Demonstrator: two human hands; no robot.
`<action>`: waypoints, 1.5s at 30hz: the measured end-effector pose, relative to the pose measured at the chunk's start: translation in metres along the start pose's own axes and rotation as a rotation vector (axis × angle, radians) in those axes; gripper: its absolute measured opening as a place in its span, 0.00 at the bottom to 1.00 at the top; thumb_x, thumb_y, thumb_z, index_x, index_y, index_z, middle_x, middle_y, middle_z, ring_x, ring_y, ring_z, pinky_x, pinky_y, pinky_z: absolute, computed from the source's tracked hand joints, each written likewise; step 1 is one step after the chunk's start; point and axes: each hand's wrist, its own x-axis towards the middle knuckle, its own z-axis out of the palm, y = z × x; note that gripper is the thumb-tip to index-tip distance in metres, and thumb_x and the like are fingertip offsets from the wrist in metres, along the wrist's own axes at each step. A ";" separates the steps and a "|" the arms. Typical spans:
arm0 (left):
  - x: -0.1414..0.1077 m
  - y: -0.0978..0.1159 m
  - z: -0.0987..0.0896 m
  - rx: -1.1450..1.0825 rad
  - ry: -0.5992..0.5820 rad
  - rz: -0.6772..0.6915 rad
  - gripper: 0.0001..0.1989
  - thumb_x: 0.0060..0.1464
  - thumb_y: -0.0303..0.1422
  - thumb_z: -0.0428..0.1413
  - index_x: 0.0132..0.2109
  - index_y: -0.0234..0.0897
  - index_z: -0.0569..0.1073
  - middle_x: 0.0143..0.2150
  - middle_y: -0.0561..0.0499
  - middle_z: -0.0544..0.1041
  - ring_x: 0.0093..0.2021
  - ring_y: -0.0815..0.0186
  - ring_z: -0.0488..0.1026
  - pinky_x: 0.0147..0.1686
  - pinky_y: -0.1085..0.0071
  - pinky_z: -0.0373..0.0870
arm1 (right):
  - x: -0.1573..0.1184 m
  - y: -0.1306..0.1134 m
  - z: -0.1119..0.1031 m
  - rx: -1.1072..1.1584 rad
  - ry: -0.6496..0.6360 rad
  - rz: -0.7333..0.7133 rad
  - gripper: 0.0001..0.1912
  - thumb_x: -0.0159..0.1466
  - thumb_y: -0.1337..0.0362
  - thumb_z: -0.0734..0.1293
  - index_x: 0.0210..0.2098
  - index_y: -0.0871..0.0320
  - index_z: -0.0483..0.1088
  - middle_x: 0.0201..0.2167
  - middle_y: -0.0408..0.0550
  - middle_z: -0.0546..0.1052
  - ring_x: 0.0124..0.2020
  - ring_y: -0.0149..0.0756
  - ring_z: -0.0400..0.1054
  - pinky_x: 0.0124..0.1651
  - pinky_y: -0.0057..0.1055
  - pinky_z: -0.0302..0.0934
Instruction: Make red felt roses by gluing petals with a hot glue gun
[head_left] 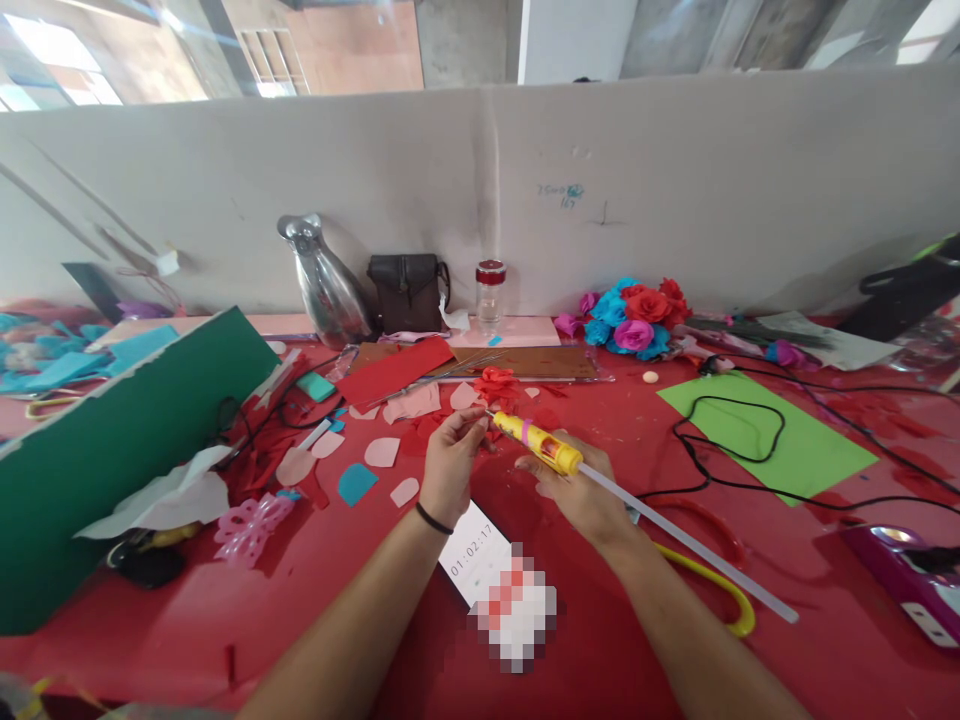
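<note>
A yellow hot glue gun (536,442) with a pink band is gripped in my right hand (577,495). A long translucent glue stick (690,540) sticks out of its back end, toward the lower right. The gun's nozzle meets the fingertips of my left hand (452,455), which are pinched together; what they hold is too small to make out. Just beyond them is a red paper flower (495,383). Pink paper petals (382,452) and a blue petal (357,484) lie left of my left hand. Between my forearms rests a phone (474,550) showing a timer.
Yellow-handled scissors (731,590) lie by my right forearm. A black cord (705,478) crosses a green sheet (780,430). A green board (135,450) stands at left. Behind are a metal jug (326,285), a dark bag (407,292), a glass jar (490,295) and paper flowers (634,318).
</note>
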 end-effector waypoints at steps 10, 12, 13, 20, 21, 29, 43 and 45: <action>0.007 0.003 -0.008 -0.095 0.022 -0.069 0.12 0.38 0.31 0.64 0.32 0.33 0.71 0.28 0.49 0.78 0.20 0.75 0.66 0.22 0.76 0.61 | 0.020 0.003 -0.046 0.034 0.113 0.225 0.22 0.55 0.43 0.65 0.22 0.57 0.67 0.14 0.40 0.65 0.17 0.29 0.60 0.21 0.26 0.58; 0.006 0.003 -0.008 -0.085 0.008 -0.049 0.13 0.38 0.32 0.64 0.32 0.34 0.72 0.28 0.49 0.78 0.19 0.75 0.66 0.22 0.75 0.61 | 0.028 0.020 -0.061 0.039 0.152 0.409 0.23 0.55 0.42 0.64 0.23 0.57 0.66 0.13 0.40 0.65 0.15 0.29 0.59 0.18 0.25 0.54; 0.005 0.003 -0.007 -0.078 0.000 -0.038 0.13 0.38 0.33 0.64 0.33 0.34 0.72 0.29 0.49 0.79 0.20 0.75 0.66 0.23 0.75 0.62 | 0.032 0.030 -0.069 -0.005 0.168 0.504 0.23 0.55 0.42 0.63 0.23 0.57 0.67 0.12 0.40 0.65 0.15 0.30 0.58 0.18 0.26 0.53; -0.003 0.004 -0.002 -0.039 -0.042 0.004 0.11 0.41 0.32 0.63 0.34 0.33 0.72 0.27 0.50 0.78 0.20 0.74 0.67 0.25 0.73 0.64 | 0.040 0.073 -0.102 -0.712 0.105 0.692 0.24 0.59 0.47 0.60 0.28 0.63 0.73 0.22 0.59 0.76 0.28 0.47 0.72 0.30 0.36 0.62; -0.003 0.005 -0.002 -0.045 -0.044 0.005 0.11 0.42 0.32 0.62 0.34 0.33 0.72 0.27 0.50 0.78 0.19 0.74 0.67 0.25 0.73 0.64 | 0.038 0.072 -0.106 -0.774 0.131 0.685 0.26 0.59 0.46 0.60 0.32 0.65 0.74 0.27 0.63 0.77 0.32 0.51 0.73 0.33 0.39 0.63; -0.003 0.007 0.003 -0.118 -0.081 0.017 0.09 0.41 0.31 0.64 0.31 0.34 0.73 0.27 0.50 0.77 0.22 0.73 0.68 0.23 0.76 0.60 | 0.023 0.001 -0.083 -0.757 0.303 0.125 0.16 0.61 0.56 0.59 0.37 0.59 0.74 0.38 0.62 0.76 0.42 0.50 0.70 0.43 0.44 0.62; -0.003 0.004 0.025 -0.272 -0.105 -0.228 0.06 0.45 0.23 0.59 0.27 0.36 0.70 0.29 0.52 0.77 0.25 0.73 0.69 0.22 0.78 0.60 | 0.022 -0.015 0.023 0.379 -0.082 0.062 0.09 0.58 0.60 0.65 0.34 0.60 0.70 0.31 0.48 0.78 0.29 0.33 0.71 0.34 0.29 0.65; -0.003 0.002 0.027 -0.290 -0.142 -0.249 0.05 0.45 0.23 0.59 0.28 0.36 0.71 0.30 0.51 0.77 0.24 0.73 0.68 0.20 0.78 0.59 | 0.021 -0.013 0.022 0.414 -0.058 0.068 0.10 0.58 0.59 0.65 0.33 0.59 0.71 0.30 0.47 0.77 0.29 0.32 0.70 0.33 0.28 0.64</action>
